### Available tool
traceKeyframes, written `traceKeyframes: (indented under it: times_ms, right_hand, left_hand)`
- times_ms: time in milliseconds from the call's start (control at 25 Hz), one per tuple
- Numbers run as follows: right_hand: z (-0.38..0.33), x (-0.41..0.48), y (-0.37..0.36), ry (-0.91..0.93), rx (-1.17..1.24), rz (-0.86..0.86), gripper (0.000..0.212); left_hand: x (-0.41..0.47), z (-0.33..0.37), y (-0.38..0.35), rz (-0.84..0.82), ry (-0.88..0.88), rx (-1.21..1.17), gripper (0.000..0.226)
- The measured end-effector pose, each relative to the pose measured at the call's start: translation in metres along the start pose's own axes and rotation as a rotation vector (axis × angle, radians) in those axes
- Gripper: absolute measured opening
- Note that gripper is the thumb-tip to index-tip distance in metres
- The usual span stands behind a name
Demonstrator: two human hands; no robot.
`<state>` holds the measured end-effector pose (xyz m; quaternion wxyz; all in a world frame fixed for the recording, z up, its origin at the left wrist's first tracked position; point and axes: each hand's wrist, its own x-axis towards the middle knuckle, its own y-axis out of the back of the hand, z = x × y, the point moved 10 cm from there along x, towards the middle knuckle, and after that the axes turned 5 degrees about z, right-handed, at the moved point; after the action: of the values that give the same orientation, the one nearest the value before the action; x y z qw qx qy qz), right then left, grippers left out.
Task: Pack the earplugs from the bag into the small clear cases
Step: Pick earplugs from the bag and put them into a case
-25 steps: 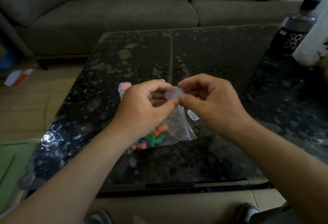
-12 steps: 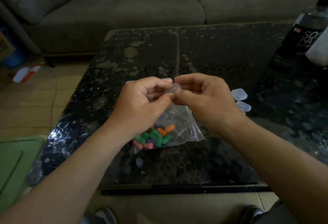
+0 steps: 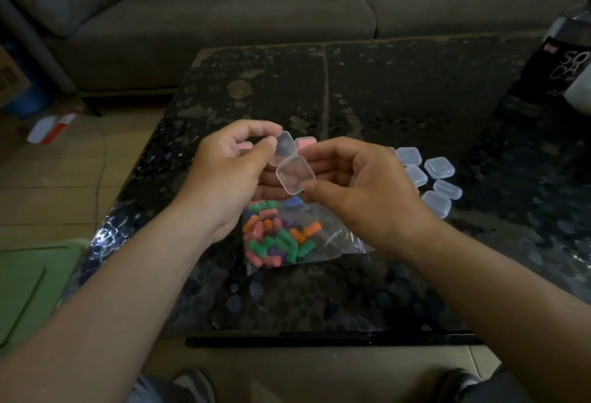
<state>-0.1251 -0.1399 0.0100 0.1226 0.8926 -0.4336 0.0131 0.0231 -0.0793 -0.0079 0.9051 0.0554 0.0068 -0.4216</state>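
Observation:
A small clear hinged case is held open above the table between both hands. My left hand pinches its raised lid between thumb and forefinger. My right hand grips the bottom half with thumb and fingers. Below them lies a clear plastic bag holding several green, orange, pink and purple earplugs. Several more shut clear cases lie on the table right of my right hand. Two cases with pink contents show partly behind my hands.
The dark speckled coffee table stands before a grey sofa. A dark bottle stands at the table's far right. A green lid lies at the lower left, a cardboard box and red-white packet on the floor.
The case was shut between my fingertips; now its lid is swung open. The view has shifted, and the group of spare cases at the right has come into sight.

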Motion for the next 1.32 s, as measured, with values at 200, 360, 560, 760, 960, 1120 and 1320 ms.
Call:
traceKeyframes:
  times_ms: [200, 360, 560, 760, 960, 1120, 1320]
  right_hand:
    - [0.003, -0.001, -0.001, -0.065, -0.103, -0.050, 0.024]
    - [0.014, 0.004, 0.015, -0.166, -0.292, -0.006, 0.024]
    - [0.020, 0.010, 0.041, -0.271, -0.395, 0.099, 0.038]
    - [0.039, 0.005, 0.038, -0.352, -0.544, 0.052, 0.022]
    - [0.050, -0.004, 0.035, -0.477, -0.461, 0.088, 0.021]
    - [0.057, -0.015, 0.018, -0.633, -0.252, -0.006, 0.012]
    - [0.061, -0.022, -0.009, -0.626, -0.227, -0.170, 0.011]
  left_hand:
    - [-0.006, -0.008, -0.011, -0.123, 0.070, 0.012, 0.027]
    - [-0.004, -0.014, 0.001, -0.113, 0.097, 0.135, 0.026]
    - [-0.005, -0.021, 0.018, -0.100, 0.146, 0.215, 0.018]
    - [-0.006, -0.029, 0.038, -0.083, 0.146, 0.319, 0.021]
    - [-0.012, -0.041, 0.046, -0.153, 0.213, 0.385, 0.021]
    - [-0.019, -0.049, 0.044, -0.193, 0.244, 0.362, 0.020]
    - [-0.018, -0.054, 0.041, -0.210, 0.282, 0.340, 0.021]
